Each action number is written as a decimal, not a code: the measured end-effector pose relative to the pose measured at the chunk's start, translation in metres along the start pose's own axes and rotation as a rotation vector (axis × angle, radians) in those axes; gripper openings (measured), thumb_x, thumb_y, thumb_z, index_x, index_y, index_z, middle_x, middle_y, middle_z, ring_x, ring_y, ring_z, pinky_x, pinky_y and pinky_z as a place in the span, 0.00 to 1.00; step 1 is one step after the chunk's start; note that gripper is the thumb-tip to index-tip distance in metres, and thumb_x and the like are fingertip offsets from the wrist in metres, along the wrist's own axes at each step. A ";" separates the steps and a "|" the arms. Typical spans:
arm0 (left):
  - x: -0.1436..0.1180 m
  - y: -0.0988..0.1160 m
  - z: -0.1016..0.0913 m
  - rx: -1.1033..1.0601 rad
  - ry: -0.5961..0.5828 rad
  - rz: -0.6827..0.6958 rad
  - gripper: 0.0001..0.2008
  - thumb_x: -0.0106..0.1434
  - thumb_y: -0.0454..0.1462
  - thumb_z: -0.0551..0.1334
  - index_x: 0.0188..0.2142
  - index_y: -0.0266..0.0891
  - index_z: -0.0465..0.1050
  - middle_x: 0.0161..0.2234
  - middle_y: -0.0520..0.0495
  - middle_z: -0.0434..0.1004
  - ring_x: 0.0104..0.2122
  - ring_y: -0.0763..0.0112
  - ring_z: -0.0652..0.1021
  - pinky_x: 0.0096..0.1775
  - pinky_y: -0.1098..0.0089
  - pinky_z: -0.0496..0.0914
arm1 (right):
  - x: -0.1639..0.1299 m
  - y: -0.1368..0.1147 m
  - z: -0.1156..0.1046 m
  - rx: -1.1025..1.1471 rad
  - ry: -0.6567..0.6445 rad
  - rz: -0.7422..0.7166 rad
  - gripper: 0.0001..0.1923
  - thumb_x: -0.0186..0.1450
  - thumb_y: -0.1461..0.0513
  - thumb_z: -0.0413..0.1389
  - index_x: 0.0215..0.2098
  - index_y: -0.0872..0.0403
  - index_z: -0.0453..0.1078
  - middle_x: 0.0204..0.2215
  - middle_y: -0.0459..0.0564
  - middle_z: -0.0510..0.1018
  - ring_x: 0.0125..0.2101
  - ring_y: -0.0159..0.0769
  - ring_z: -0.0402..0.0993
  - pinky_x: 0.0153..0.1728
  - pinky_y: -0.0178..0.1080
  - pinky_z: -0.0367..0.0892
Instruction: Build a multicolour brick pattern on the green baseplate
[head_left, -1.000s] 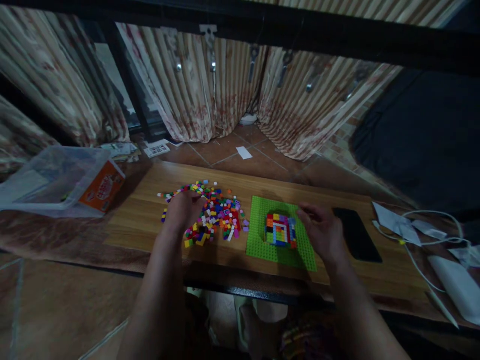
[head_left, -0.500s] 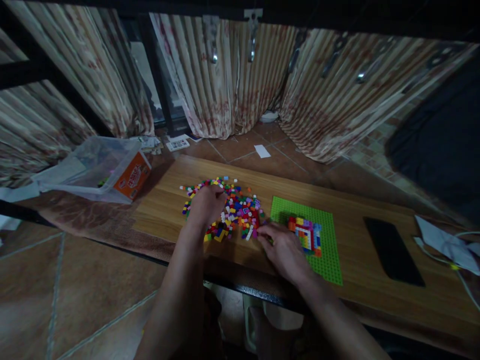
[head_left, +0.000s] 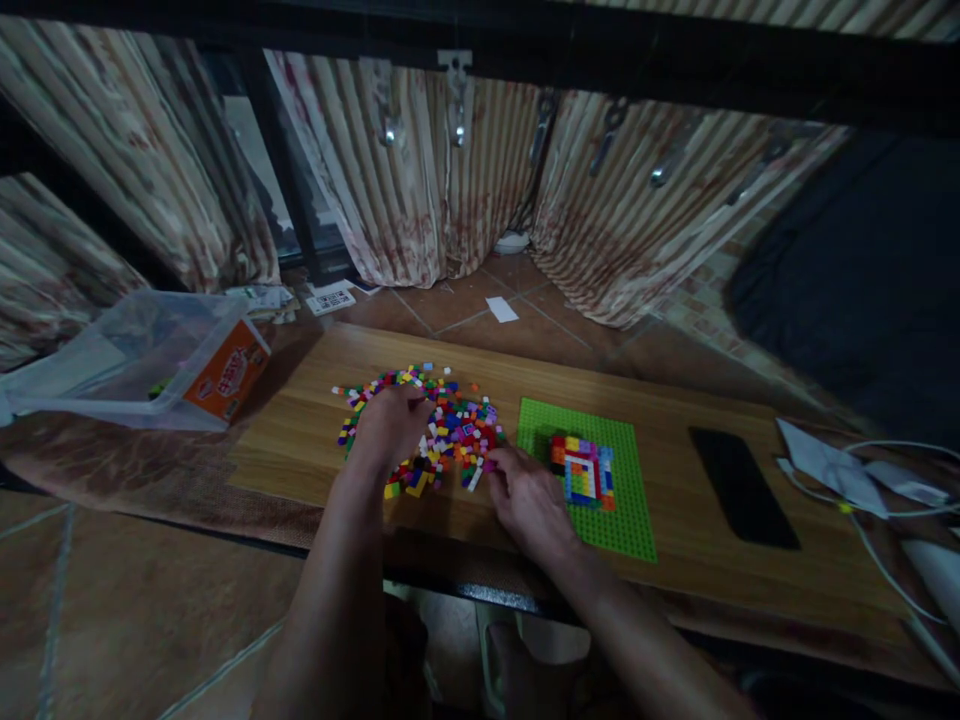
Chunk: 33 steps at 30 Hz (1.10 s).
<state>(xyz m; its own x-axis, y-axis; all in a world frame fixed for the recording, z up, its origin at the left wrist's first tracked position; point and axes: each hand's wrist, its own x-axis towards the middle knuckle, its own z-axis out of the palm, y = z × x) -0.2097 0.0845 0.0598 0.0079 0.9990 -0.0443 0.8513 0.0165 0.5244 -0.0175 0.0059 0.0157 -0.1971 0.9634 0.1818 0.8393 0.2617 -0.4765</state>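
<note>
A pile of small toy bricks (head_left: 454,425) in many colours lies on the wooden board. Over its left part is my left hand (head_left: 394,425), thumb and fingers pinched together; whatever they hold is too small to make out. My right hand (head_left: 531,500) is at the pile's right edge, its curled fingertips together beside a magenta brick, and I cannot make out what is in them. Just right of that hand lies a green studded baseplate (head_left: 634,480). A block of multicoloured bricks (head_left: 589,472) sits on it, partly behind the hand.
A black phone (head_left: 742,487) lies on the board (head_left: 300,400), right of the baseplate. To the left stands a clear plastic bin (head_left: 165,350) with an orange label. White cables and a white sheet (head_left: 825,465) are at the far right. Striped curtains (head_left: 480,180) hang behind.
The whole view has shifted, so everything appears further left. Both hands keep nearly the same places over the pile and at its right edge.
</note>
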 end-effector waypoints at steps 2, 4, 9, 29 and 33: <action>0.001 0.001 0.001 0.008 0.000 -0.011 0.14 0.60 0.41 0.54 0.30 0.37 0.77 0.26 0.48 0.77 0.27 0.70 0.73 0.30 0.72 0.60 | 0.000 -0.001 -0.011 0.076 0.026 0.029 0.14 0.66 0.66 0.47 0.47 0.53 0.68 0.41 0.54 0.76 0.40 0.40 0.74 0.42 0.41 0.68; 0.002 0.002 0.002 0.006 0.012 -0.014 0.14 0.60 0.41 0.55 0.32 0.37 0.78 0.27 0.47 0.78 0.28 0.69 0.73 0.31 0.73 0.61 | 0.000 0.003 -0.023 0.147 0.059 0.062 0.15 0.66 0.64 0.47 0.50 0.53 0.68 0.41 0.54 0.76 0.40 0.41 0.74 0.43 0.42 0.68; 0.003 0.006 0.006 -0.030 0.030 0.034 0.15 0.61 0.41 0.55 0.37 0.36 0.78 0.31 0.46 0.80 0.31 0.68 0.75 0.32 0.72 0.62 | 0.003 0.024 -0.041 0.294 0.135 0.149 0.12 0.65 0.61 0.49 0.44 0.54 0.70 0.38 0.53 0.76 0.38 0.40 0.74 0.41 0.43 0.69; -0.021 0.065 0.072 -0.757 -0.262 0.155 0.08 0.55 0.37 0.61 0.33 0.38 0.76 0.29 0.49 0.77 0.30 0.71 0.75 0.33 0.73 0.67 | 0.009 0.017 -0.029 0.266 0.161 0.150 0.14 0.62 0.67 0.50 0.45 0.54 0.69 0.37 0.53 0.76 0.37 0.40 0.73 0.39 0.41 0.68; -0.022 0.067 0.071 -0.903 -0.282 0.036 0.08 0.53 0.37 0.62 0.33 0.37 0.75 0.26 0.51 0.75 0.25 0.74 0.73 0.29 0.74 0.66 | 0.011 0.015 -0.029 0.316 0.176 0.136 0.15 0.61 0.68 0.51 0.46 0.54 0.69 0.39 0.54 0.76 0.38 0.38 0.73 0.42 0.41 0.68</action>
<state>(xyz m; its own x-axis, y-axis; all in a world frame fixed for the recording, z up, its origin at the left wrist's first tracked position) -0.1155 0.0606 0.0360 0.2537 0.9544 -0.1571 0.1207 0.1299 0.9842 0.0077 0.0185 0.0358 0.0184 0.9729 0.2305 0.6491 0.1637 -0.7428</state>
